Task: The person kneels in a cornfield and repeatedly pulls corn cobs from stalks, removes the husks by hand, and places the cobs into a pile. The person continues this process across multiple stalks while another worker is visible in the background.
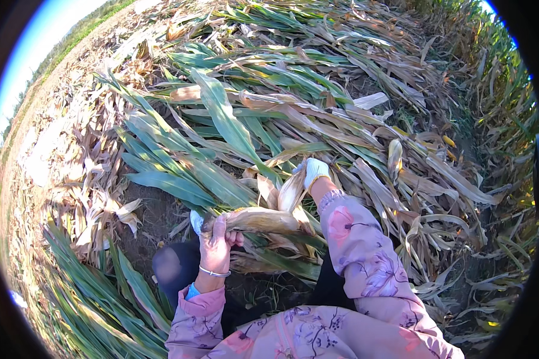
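Observation:
My bare left hand, with a bracelet at its wrist, is closed around the tip of a corn ear in its dry husk. That ear lies crosswise in front of my knees. My right hand, in a white knitted glove, is at the upper end of a second husked corn ear, beside the first one. Its fingers are mostly hidden, so its hold on the husk cannot be made out. Green and dry corn leaves lie under and around both ears.
Cut corn stalks cover the ground ahead. Another husked ear and a bare yellow cob lie to the right. Green stalks are heaped at lower left, dry husks at left. Standing corn lines the right edge.

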Motion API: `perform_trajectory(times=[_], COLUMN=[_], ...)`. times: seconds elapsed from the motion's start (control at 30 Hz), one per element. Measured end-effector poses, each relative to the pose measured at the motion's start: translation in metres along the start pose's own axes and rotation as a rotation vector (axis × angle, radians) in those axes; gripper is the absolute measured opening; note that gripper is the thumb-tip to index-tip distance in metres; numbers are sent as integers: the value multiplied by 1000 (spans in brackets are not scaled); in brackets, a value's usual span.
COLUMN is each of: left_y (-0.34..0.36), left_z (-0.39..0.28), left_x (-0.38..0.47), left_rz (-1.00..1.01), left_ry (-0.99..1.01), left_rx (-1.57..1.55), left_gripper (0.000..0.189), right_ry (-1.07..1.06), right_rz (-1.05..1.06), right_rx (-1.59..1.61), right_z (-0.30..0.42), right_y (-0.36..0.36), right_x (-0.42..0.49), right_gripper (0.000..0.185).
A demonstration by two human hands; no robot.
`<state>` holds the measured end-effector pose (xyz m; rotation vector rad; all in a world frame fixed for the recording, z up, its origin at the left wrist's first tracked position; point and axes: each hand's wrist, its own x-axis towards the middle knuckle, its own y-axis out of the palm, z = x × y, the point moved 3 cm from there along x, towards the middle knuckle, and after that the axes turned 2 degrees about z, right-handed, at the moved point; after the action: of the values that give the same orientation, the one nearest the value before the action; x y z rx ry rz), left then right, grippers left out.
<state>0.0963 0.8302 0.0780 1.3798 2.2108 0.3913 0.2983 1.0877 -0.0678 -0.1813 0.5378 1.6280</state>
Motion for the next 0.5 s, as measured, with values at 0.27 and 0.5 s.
perform_trajectory(times=[0.27,0.5], left_y=[-19,-26], left_z=[-5,6], left_x=[6,9], left_rz=[11,-110], left_ry=[153,222], left_rx=[53,-61], left_gripper=[16,9], right_ry=[-227,-1045], right_rz=[-77,36], right_rx=[-816,-947], right_z=[35,121], right_y=[3,122], right_x=[0,-139], right_gripper=[40,29])
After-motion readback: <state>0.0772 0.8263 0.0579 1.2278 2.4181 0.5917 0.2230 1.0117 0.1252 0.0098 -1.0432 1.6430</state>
